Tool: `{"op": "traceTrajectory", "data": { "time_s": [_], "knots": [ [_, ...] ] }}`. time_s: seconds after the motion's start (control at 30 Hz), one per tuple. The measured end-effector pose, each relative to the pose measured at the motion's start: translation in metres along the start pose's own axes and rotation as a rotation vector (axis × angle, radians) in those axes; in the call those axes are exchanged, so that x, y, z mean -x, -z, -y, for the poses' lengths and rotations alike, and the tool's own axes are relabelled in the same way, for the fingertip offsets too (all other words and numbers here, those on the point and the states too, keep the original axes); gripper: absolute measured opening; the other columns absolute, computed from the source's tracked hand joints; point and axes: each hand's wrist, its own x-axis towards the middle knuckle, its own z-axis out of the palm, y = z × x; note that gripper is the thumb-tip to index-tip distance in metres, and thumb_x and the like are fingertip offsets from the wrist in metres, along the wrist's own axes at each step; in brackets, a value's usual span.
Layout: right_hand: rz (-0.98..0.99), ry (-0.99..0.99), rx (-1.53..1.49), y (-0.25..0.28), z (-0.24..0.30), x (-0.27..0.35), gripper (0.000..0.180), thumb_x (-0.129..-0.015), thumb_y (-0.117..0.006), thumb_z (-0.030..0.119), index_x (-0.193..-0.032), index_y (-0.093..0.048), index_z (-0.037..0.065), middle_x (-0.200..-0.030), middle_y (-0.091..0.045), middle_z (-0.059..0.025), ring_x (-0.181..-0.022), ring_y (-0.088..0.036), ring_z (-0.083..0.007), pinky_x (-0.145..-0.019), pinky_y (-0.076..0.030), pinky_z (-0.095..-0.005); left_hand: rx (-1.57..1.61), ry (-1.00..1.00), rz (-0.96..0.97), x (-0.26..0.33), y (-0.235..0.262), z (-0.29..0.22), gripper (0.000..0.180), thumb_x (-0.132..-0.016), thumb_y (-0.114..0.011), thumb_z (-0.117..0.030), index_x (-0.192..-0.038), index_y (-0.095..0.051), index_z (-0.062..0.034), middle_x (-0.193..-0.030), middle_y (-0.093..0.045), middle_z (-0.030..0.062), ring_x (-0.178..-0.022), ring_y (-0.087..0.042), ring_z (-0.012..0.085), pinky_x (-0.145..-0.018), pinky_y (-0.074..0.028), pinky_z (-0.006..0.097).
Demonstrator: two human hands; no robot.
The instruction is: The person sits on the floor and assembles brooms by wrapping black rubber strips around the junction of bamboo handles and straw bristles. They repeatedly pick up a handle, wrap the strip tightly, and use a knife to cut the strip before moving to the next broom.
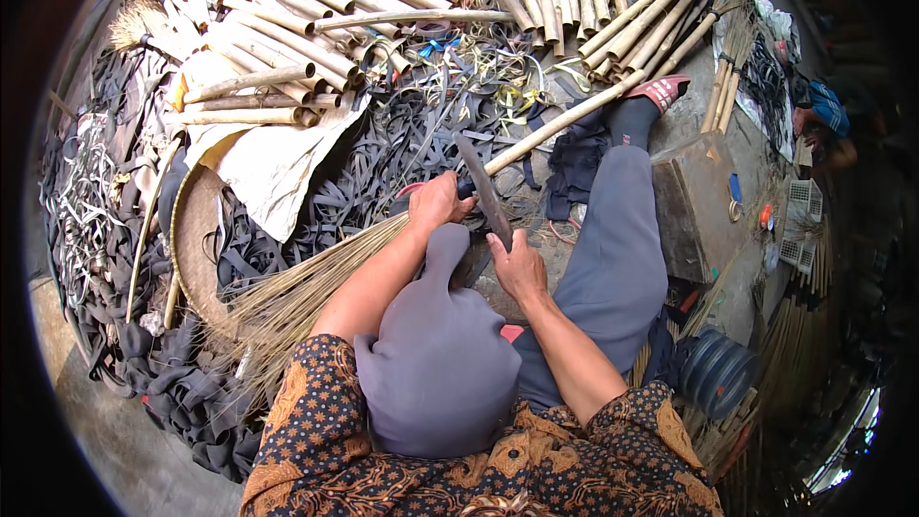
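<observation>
My left hand (438,199) is closed around a stick broom at its dark binding, where the bristles meet the handle. The broom's thin bristles (306,278) fan out to the lower left, under my left forearm. Its pale bamboo handle (565,122) slants up to the right, toward my right foot in a red sandal (661,91). In my right hand (520,266) is a machete (486,191) with a long, flat, dark blade. The blade points up and left and passes close to the binding, across the line of the handle. Whether it touches the broom I cannot tell.
Bamboo-handled brooms (287,48) lie stacked at the far left, with more handles (641,29) at the far right. Dark rubber-like strips (364,172) cover the ground. A round woven tray (187,239) is at left. On the right are a wooden block (704,201) and a blue water jug (718,371). Another person's arm (833,148) shows at far right.
</observation>
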Motion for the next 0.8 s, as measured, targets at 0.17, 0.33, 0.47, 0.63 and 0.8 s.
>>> {"op": "traceTrajectory", "data": {
  "time_s": [0.17,0.33,0.47,0.63,0.8],
  "knots": [
    [-0.008,0.012,0.032,-0.002,-0.004,-0.002,0.06,-0.103,-0.053,0.059,-0.107,-0.05,-0.001,-0.084,-0.069,-0.0345,-0.082,-0.068,-0.0554,-0.073,-0.051,-0.0635,-0.006,0.005,0.015,0.0,0.004,-0.002,0.054,-0.082,-0.082,-0.043,-0.112,-0.065,-0.001,-0.11,-0.074,0.0226,-0.106,-0.072,0.0406,-0.089,-0.056,0.051],
    [0.017,0.005,0.055,-0.003,-0.008,-0.002,0.06,-0.103,-0.055,0.058,-0.107,-0.051,-0.001,-0.083,-0.069,-0.035,-0.084,-0.068,-0.0558,-0.073,-0.05,-0.0639,0.035,0.024,0.033,0.003,0.007,-0.003,0.058,-0.083,-0.082,-0.045,-0.116,-0.065,-0.0005,-0.11,-0.074,0.0237,-0.106,-0.072,0.0415,-0.09,-0.056,0.05],
    [0.026,-0.011,0.013,-0.003,-0.01,-0.004,0.06,-0.102,-0.054,0.059,-0.107,-0.052,-0.001,-0.087,-0.069,-0.0345,-0.087,-0.068,-0.0547,-0.076,-0.051,-0.0634,0.036,-0.05,-0.056,0.005,0.009,0.004,0.07,-0.08,-0.084,-0.047,-0.131,-0.062,-0.0032,-0.12,-0.071,0.0223,-0.115,-0.068,0.0392,-0.097,-0.053,0.049],
    [0.09,-0.065,-0.07,-0.001,-0.014,-0.006,0.06,-0.099,-0.058,0.059,-0.111,-0.054,0.0,-0.091,-0.071,-0.0331,-0.093,-0.069,-0.0529,-0.083,-0.052,-0.0603,-0.043,-0.28,-0.436,0.038,0.013,0.042,0.083,-0.07,-0.09,-0.049,-0.135,-0.06,-0.0062,-0.129,-0.065,0.0131,-0.126,-0.058,0.0323,-0.105,-0.044,0.048],
    [0.1,-0.041,-0.267,-0.004,-0.01,-0.004,0.049,-0.094,-0.067,0.047,-0.106,-0.058,0.001,-0.085,-0.071,-0.0242,-0.089,-0.071,-0.0458,-0.08,-0.054,-0.0515,-0.271,-0.055,-0.171,0.07,0.034,0.081,0.076,-0.076,-0.086,-0.043,-0.143,-0.055,-0.0226,-0.125,-0.065,0.0118,-0.12,-0.062,0.0338,-0.101,-0.047,0.048]
  ]
}}
